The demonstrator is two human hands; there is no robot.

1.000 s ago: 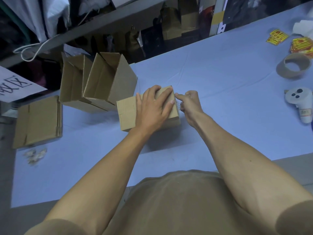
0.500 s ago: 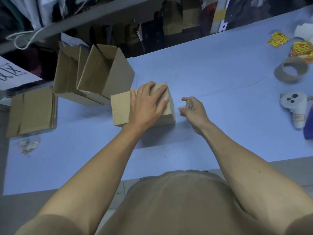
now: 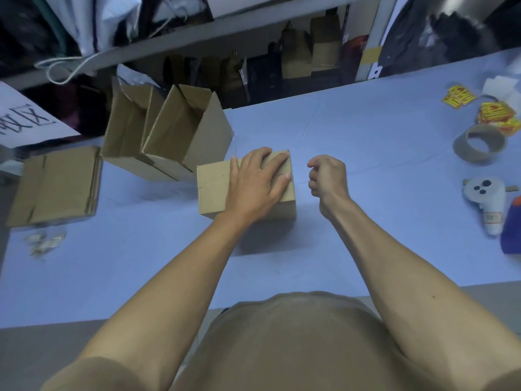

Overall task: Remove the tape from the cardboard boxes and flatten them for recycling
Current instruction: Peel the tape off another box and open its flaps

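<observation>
A small closed cardboard box sits on the blue table in front of me. My left hand lies flat on its top with fingers spread, holding it down. My right hand hovers just right of the box, not touching it, with its fingers curled shut. No tape shows in that hand from this angle. Two open-topped boxes lean together behind the small box on the left.
A stack of flattened boxes lies at the table's left edge, with crumpled tape scraps in front. At the right are a tape roll, yellow stickers, a white controller and a blue-orange object. Cluttered shelves run behind.
My right hand left the box's right edge, held a crumpled bit half a second ago, and is now raised with fingers curled in. My left hand stayed on the box.
</observation>
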